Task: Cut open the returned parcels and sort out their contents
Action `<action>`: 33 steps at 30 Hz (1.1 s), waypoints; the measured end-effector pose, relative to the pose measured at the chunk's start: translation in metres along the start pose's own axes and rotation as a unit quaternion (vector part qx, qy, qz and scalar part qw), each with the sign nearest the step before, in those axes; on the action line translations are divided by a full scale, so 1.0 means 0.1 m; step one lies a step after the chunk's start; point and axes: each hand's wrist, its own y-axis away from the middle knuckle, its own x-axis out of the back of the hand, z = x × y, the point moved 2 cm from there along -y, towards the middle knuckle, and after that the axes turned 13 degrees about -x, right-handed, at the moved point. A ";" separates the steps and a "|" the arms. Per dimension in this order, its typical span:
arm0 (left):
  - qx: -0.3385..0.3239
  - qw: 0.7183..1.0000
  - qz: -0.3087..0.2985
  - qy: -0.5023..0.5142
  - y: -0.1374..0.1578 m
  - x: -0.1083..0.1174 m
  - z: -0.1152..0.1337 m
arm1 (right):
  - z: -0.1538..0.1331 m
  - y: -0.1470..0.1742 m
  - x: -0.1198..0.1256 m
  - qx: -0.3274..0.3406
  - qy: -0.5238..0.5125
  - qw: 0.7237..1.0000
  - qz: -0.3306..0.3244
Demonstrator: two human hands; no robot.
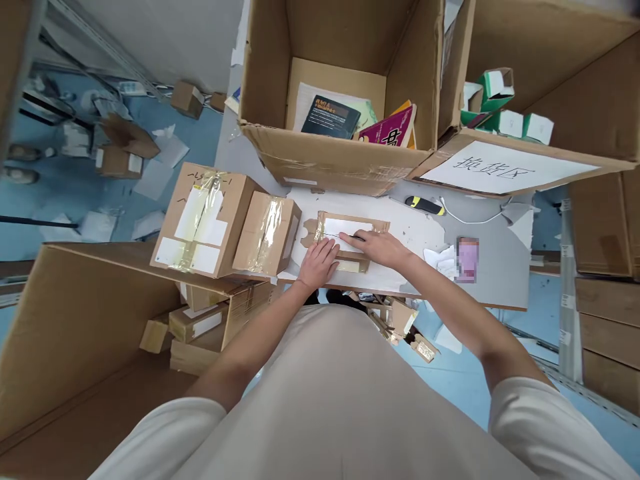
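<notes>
A small flat cardboard box (377,223) with a white label and clear tape lies on the worktable in front of me, its flap sticking out at the left end. My left hand (320,262) rests on the near left side of this box, fingers stretched out and holding nothing. In my right hand (380,247) is a thin dark knife (359,238), pointing left over the label; the index finger reaches forward along it. Fingers hide part of the knife, and whether its tip touches the tape I cannot tell.
Two taped boxes, a larger one (200,220) and a smaller one (265,233), stand at left. Behind are a big carton (330,157) with books and another (520,163) with green-white boxes. A yellow-black tool (425,205) and a pink item (467,259) lie right.
</notes>
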 end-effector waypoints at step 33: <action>-0.003 0.999 -0.020 0.029 0.03 -0.09 -0.12 | -0.08 0.00 0.25 -0.047 0.071 0.994 -0.065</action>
